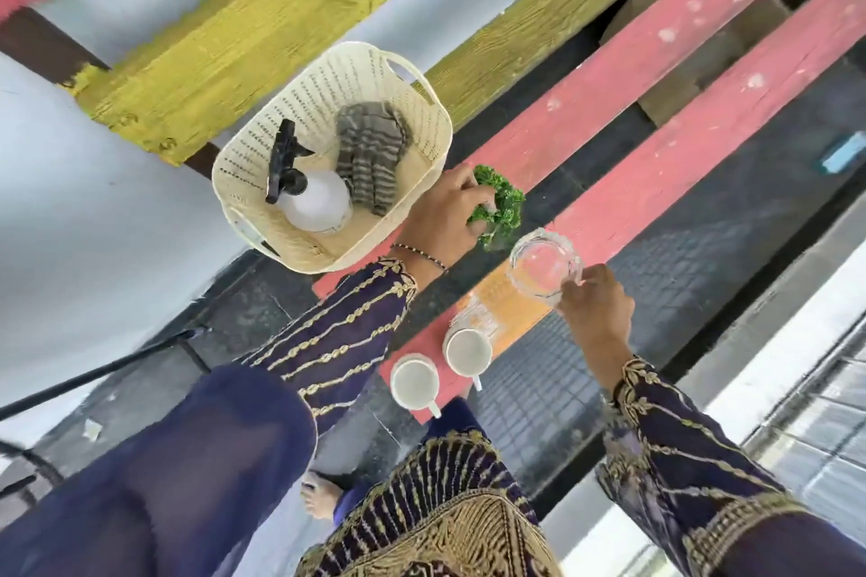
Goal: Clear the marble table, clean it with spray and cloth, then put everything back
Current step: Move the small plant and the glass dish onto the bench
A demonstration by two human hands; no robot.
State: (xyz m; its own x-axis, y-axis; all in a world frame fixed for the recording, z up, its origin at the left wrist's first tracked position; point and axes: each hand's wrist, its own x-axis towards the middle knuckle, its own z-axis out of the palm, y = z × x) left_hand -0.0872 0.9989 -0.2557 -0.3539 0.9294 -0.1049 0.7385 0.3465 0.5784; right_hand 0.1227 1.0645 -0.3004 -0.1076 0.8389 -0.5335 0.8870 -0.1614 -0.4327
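My left hand (pixel 445 213) grips a small green leafy plant (pixel 503 206) just right of a cream plastic basket (pixel 421 108). In the basket lie a white spray bottle (pixel 316 201) with a black trigger head and a grey striped cloth (pixel 375 155). My right hand (pixel 595 309) holds a clear glass jug (pixel 543 262) by its handle, above a pink painted plank (pixel 656 155). Two white cups (pixel 414 382) (pixel 468 350) stand side by side on the near end of that plank. The marble table is out of view.
The planks form a slatted bench in pink, yellow (pixel 234 75) and orange, with dark gaps between them. Dark tiled floor (pixel 679 272) lies beneath. A bare foot (pixel 321 499) and dark blue embroidered clothing fill the lower frame. A black metal frame (pixel 93 375) stands at left.
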